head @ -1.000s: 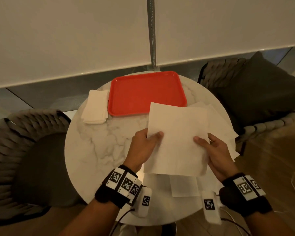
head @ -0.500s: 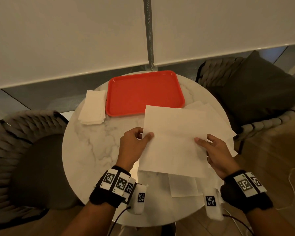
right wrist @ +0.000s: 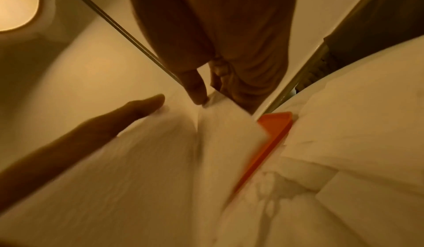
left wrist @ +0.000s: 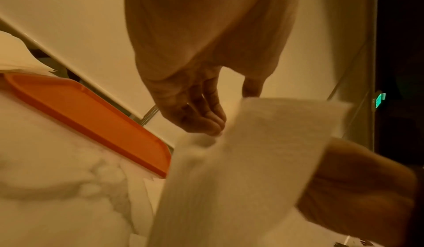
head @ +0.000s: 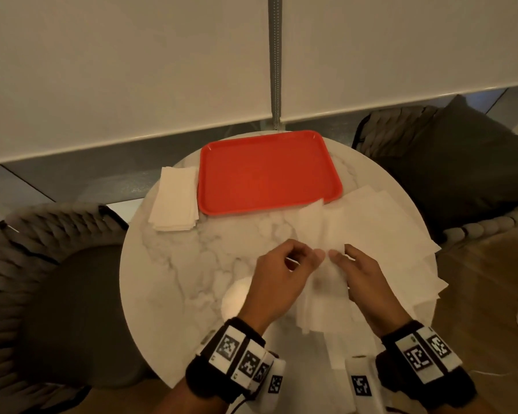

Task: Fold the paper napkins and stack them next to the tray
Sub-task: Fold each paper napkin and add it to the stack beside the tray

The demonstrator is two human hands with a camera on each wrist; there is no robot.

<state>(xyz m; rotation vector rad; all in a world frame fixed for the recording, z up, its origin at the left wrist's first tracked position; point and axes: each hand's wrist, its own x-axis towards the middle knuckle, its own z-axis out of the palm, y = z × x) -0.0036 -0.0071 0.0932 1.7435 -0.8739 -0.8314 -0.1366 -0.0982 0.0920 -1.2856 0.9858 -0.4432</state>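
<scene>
On the round marble tabletop (head: 174, 279), near its front edge, both hands, left hand (head: 277, 282) and right hand (head: 362, 282), pinch one blurred napkin (head: 326, 234) between curled fingers.

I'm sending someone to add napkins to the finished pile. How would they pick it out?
Find the red tray at the far side of the round marble table. The folded stack lies against its left edge: narrow and squared-up, unlike the loose unfolded sheets spread on the right.

A lounge or café corner: round marble table (head: 174, 282), 2 woven chairs (head: 42, 252).
</scene>
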